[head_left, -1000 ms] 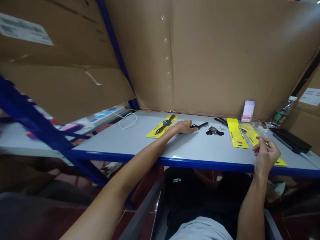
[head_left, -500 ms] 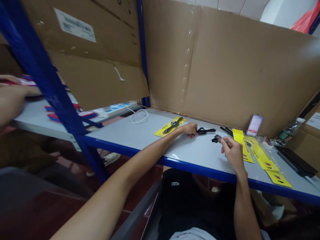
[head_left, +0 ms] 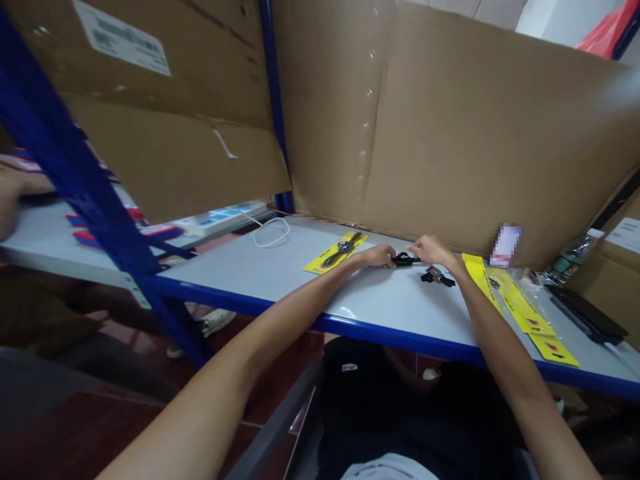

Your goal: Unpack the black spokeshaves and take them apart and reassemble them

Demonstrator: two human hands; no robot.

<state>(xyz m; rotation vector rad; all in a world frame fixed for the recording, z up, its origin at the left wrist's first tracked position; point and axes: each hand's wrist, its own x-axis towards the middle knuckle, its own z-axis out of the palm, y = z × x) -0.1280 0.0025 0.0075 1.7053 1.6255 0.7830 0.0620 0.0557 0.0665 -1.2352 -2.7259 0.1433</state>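
My left hand point(head_left: 381, 256) is closed around the left handle of a black spokeshave point(head_left: 403, 260), held low over the grey tabletop. My right hand point(head_left: 431, 250) is at the tool's other end, its fingers bent over the right handle and partly covering it. Just below that hand, a small metal blade with black pieces point(head_left: 437, 277) lies loose on the table. A second spokeshave point(head_left: 345, 247) rests on a yellow card point(head_left: 316, 264) to the left of my left hand.
To the right lie more yellow cards point(head_left: 525, 310), some in clear plastic, beside a black case point(head_left: 585, 313). A bottle point(head_left: 570, 260) and a phone point(head_left: 505, 247) stand by the cardboard wall point(head_left: 475, 147). A white cable point(head_left: 273, 233) lies left. Another person's arm point(head_left: 7, 200) shows far left.
My right hand has let go of the blade and black pieces on the table and moved up and left to the spokeshave. My left hand keeps its hold.
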